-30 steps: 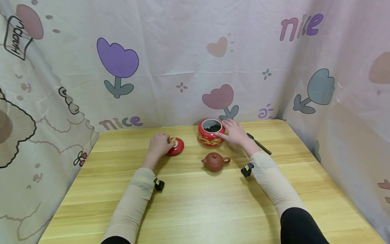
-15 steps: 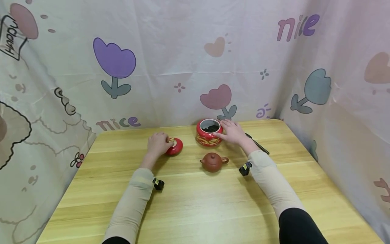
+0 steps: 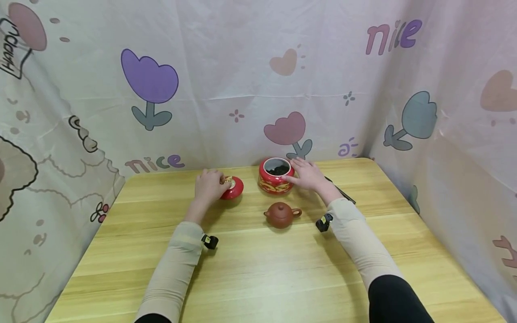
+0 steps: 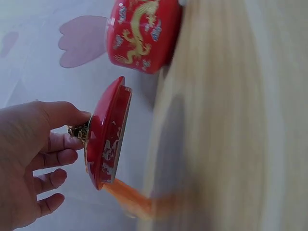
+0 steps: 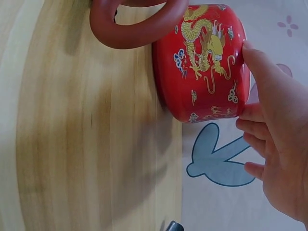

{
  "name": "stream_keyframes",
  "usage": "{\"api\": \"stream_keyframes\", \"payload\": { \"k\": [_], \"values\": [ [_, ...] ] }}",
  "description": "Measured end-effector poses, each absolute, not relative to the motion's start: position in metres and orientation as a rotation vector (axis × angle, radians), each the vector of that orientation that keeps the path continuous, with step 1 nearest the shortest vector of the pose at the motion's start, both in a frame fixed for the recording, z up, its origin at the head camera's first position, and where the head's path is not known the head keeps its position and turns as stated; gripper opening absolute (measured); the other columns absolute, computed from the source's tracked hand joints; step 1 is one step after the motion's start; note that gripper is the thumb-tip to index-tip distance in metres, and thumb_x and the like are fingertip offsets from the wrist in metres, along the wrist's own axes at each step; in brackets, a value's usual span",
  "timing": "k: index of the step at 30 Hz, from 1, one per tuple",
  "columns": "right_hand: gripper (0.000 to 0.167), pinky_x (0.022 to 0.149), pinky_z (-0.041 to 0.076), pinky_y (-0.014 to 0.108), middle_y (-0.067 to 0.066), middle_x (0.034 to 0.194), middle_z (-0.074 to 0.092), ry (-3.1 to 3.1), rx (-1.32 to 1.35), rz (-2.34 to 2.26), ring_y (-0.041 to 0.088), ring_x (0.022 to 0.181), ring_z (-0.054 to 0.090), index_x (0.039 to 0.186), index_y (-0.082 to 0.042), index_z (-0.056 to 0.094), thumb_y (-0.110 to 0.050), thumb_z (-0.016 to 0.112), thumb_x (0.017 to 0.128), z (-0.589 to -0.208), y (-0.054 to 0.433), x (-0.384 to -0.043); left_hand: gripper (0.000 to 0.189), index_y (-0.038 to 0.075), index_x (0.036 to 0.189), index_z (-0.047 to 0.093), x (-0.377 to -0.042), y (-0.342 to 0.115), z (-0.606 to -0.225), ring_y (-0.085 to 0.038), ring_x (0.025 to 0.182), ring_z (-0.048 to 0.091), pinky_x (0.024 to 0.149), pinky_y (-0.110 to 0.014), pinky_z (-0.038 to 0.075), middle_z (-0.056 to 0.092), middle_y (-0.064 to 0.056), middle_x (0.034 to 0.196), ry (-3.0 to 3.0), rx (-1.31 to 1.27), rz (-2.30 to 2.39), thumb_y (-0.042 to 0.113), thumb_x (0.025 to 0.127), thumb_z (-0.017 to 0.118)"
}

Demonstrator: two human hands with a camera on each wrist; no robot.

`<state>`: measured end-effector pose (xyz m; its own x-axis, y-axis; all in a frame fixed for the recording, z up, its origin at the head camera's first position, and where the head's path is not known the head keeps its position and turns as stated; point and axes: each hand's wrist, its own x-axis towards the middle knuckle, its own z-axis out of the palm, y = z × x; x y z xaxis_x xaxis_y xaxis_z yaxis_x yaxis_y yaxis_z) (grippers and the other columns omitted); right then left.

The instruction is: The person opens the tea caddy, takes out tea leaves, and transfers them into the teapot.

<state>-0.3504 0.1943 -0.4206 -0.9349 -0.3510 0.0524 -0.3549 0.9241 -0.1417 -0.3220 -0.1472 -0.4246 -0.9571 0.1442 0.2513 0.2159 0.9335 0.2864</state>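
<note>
My left hand (image 3: 208, 186) pinches the gold knob (image 4: 78, 131) of a red lid (image 3: 235, 188) between thumb and forefinger. In the left wrist view the lid is tilted on edge, raised from the table, with a blurred orange strip (image 4: 130, 198) showing beneath it. A red jar (image 3: 276, 184) with gold dragons stands uncovered to its right, dark loose contents (image 3: 278, 170) inside. My right hand (image 3: 308, 176) rests against the jar's right side, thumb at the rim, fingers fairly straight. A brown clay teapot (image 3: 280, 215) sits in front of the jar.
A slim dark stick-like tool (image 3: 344, 193) lies right of the jar, partly hidden by my right hand. The wooden table (image 3: 258, 278) ends at a printed curtain (image 3: 226, 67) behind and at the sides.
My left hand has raised the lid from the table, moving it slightly up and back. My right hand stays on the jar. The whole view has shifted a little.
</note>
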Motion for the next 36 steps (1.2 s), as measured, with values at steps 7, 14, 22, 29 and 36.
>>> {"api": "stream_keyframes", "payload": {
  "k": [7, 14, 22, 29, 36],
  "values": [
    [0.087, 0.12, 0.018, 0.057, 0.013, 0.159, 0.032, -3.053, 0.56, 0.219, 0.032, 0.149, 0.025, 0.153, -0.007, 0.029, -0.067, 0.046, 0.092, -0.421, 0.194, -0.351, 0.034, 0.012, 0.074, 0.058, -0.322, -0.139, -0.41, -0.029, 0.095, 0.048, 0.084, -0.047, 0.038, 0.06, -0.006, 0.089, -2.83, -0.274, -0.467, 0.042, 0.086, 0.067],
    [0.087, 0.12, 0.018, 0.057, 0.014, 0.159, 0.032, -3.062, 0.557, 0.203, 0.033, 0.149, 0.025, 0.153, -0.007, 0.028, -0.066, 0.046, 0.092, -0.418, 0.194, -0.349, 0.034, 0.014, 0.076, 0.057, -0.327, -0.126, -0.397, -0.028, 0.098, 0.048, 0.086, -0.045, 0.038, 0.06, -0.005, 0.091, -2.825, -0.299, -0.477, 0.045, 0.087, 0.066],
    [0.086, 0.12, 0.019, 0.057, 0.013, 0.158, 0.033, -3.065, 0.566, 0.205, 0.033, 0.149, 0.025, 0.152, -0.006, 0.031, -0.065, 0.048, 0.092, -0.415, 0.193, -0.348, 0.034, 0.014, 0.076, 0.058, -0.332, -0.113, -0.385, -0.028, 0.098, 0.049, 0.086, -0.045, 0.04, 0.062, -0.004, 0.093, -2.804, -0.32, -0.512, 0.045, 0.087, 0.066],
    [0.086, 0.12, 0.019, 0.057, 0.014, 0.158, 0.033, -3.058, 0.559, 0.19, 0.033, 0.149, 0.026, 0.153, -0.007, 0.031, -0.066, 0.047, 0.092, -0.416, 0.194, -0.35, 0.033, 0.013, 0.079, 0.061, -0.337, -0.102, -0.38, -0.028, 0.101, 0.05, 0.086, -0.045, 0.04, 0.064, -0.005, 0.097, -2.781, -0.365, -0.528, 0.045, 0.087, 0.065],
    [0.086, 0.119, 0.019, 0.058, 0.014, 0.158, 0.034, -3.052, 0.566, 0.197, 0.033, 0.149, 0.026, 0.153, -0.007, 0.031, -0.065, 0.048, 0.092, -0.418, 0.193, -0.35, 0.033, 0.014, 0.079, 0.061, -0.34, -0.09, -0.377, -0.028, 0.102, 0.051, 0.086, -0.045, 0.04, 0.063, -0.002, 0.096, -2.781, -0.397, -0.516, 0.047, 0.087, 0.065]
  ]
}}
